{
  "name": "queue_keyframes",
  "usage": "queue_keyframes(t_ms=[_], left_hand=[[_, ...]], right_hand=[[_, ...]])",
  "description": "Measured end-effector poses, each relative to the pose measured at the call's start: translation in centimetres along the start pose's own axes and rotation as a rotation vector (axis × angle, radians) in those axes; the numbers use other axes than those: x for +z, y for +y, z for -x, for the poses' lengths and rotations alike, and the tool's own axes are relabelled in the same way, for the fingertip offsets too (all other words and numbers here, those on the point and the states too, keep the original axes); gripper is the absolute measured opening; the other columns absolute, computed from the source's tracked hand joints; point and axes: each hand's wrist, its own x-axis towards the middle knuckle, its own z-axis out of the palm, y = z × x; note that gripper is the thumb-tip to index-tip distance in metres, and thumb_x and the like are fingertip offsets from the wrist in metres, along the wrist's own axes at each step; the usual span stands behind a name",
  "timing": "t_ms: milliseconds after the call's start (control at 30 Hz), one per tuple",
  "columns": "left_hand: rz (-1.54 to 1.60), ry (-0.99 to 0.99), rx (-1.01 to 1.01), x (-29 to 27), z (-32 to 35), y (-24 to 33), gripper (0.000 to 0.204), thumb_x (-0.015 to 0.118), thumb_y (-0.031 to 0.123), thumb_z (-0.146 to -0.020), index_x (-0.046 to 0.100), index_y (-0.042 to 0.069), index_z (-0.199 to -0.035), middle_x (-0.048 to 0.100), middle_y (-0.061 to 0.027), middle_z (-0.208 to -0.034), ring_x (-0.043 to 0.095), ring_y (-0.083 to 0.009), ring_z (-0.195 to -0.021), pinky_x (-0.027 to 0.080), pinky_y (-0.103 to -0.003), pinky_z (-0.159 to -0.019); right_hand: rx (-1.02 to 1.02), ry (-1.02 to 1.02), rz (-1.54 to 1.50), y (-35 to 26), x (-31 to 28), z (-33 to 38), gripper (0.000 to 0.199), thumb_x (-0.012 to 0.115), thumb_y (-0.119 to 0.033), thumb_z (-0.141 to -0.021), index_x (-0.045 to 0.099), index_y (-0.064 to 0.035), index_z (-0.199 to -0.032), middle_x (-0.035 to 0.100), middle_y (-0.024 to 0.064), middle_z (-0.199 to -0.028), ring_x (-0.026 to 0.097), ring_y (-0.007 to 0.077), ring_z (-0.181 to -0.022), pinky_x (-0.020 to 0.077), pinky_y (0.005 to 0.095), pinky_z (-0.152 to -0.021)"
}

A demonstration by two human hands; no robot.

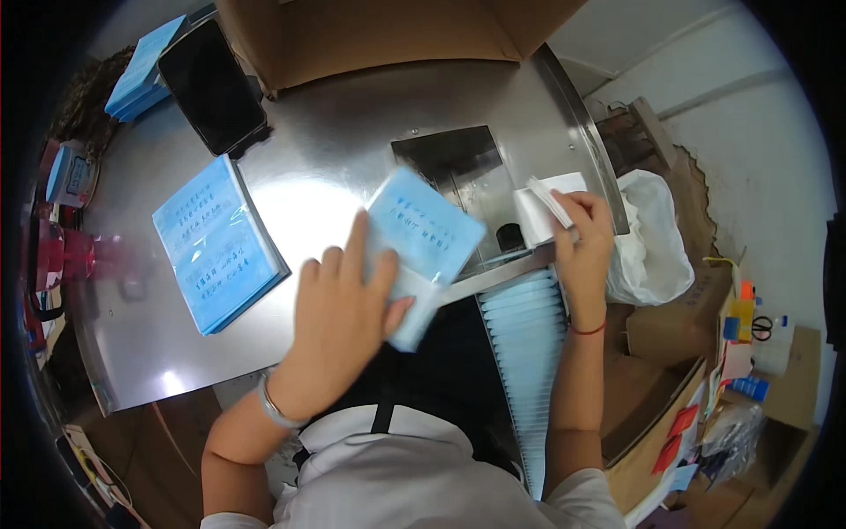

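Note:
Near the table's front edge, my left hand (339, 309) has its fingers along the side of a flat blue printed packet (427, 220) in a clear sleeve, and seems to grip it. The packet is tilted and blurred by motion. My right hand (582, 234), at the table's right edge, pinches some white paper slips (548, 198). More white slips lie under its fingers. A dark rectangular plate (449, 159) lies beyond the packet. A long row of pale blue packets (529, 344) stands on edge beside my right forearm.
On the metal table (300, 132), a stack of blue packets (216, 247) lies left and a phone (211, 86) stands behind it. An open cardboard box (397, 35) is at the back. A white plastic bag (652, 238) hangs right. A pink container (75, 256) stands far left.

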Motion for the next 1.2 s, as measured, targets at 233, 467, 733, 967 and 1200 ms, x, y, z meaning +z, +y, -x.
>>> queue_keyframes(t_ms=[233, 467, 733, 967, 1200], left_hand=[[0.294, 0.001, 0.026, 0.8, -1.3, -2.3, 0.070, 0.080, 0.007, -0.062, 0.058, 0.005, -0.129, 0.047, -0.0236, -0.138, 0.061, -0.0336, -0.096, 0.050, -0.041, -0.083], [0.363, -0.047, 0.226, 0.3, -2.0, 4.2, 0.058, 0.070, -0.004, -0.078, 0.056, 0.008, -0.132, 0.046, -0.0199, -0.142, 0.061, -0.0306, -0.101, 0.052, -0.038, -0.091], [-0.059, 0.270, -0.522, -1.8, 6.5, -10.4, 0.039, 0.068, 0.017, -0.091, 0.052, -0.002, -0.121, 0.051, -0.0211, -0.126, 0.048, -0.0348, -0.123, 0.038, -0.047, -0.101], [0.003, 0.299, -0.357, -2.1, 3.1, -8.3, 0.027, 0.073, 0.027, -0.086, 0.062, 0.005, -0.095, 0.051, -0.0209, -0.126, 0.046, -0.0385, -0.120, 0.037, -0.050, -0.099], [0.396, 0.046, -0.030, 1.8, 0.3, 1.9, 0.042, 0.078, 0.029, -0.076, 0.064, 0.004, -0.107, 0.045, -0.0238, -0.142, 0.037, -0.0469, -0.136, 0.023, -0.063, -0.114]], right_hand=[[-0.514, -0.129, -0.027, -13.4, 4.2, 7.1, 0.033, 0.059, -0.005, -0.085, 0.068, -0.0056, -0.117, 0.060, 0.0185, -0.122, 0.062, 0.0315, -0.103, 0.0382, 0.0546, -0.108], [-0.137, -0.485, 0.159, -6.9, 7.8, -2.4, 0.024, 0.061, -0.010, -0.085, 0.069, -0.0034, -0.107, 0.064, 0.0162, -0.094, 0.065, 0.0351, -0.089, 0.0506, 0.0488, -0.088], [0.073, 0.205, 0.151, -3.9, 3.6, 0.7, 0.019, 0.066, -0.009, -0.089, 0.071, 0.0017, -0.103, 0.065, 0.0157, -0.096, 0.062, 0.0329, -0.086, 0.0504, 0.0408, -0.075], [0.097, 0.175, 0.283, -2.6, 3.4, 1.5, 0.026, 0.067, -0.004, -0.084, 0.069, 0.0040, -0.108, 0.058, 0.0140, -0.102, 0.053, 0.0323, -0.095, 0.0479, 0.0400, -0.085], [0.045, 0.024, 0.055, -0.8, -0.4, 0.5, 0.030, 0.064, 0.001, -0.080, 0.068, 0.0036, -0.110, 0.060, 0.0151, -0.107, 0.055, 0.0308, -0.101, 0.0473, 0.0414, -0.088]])
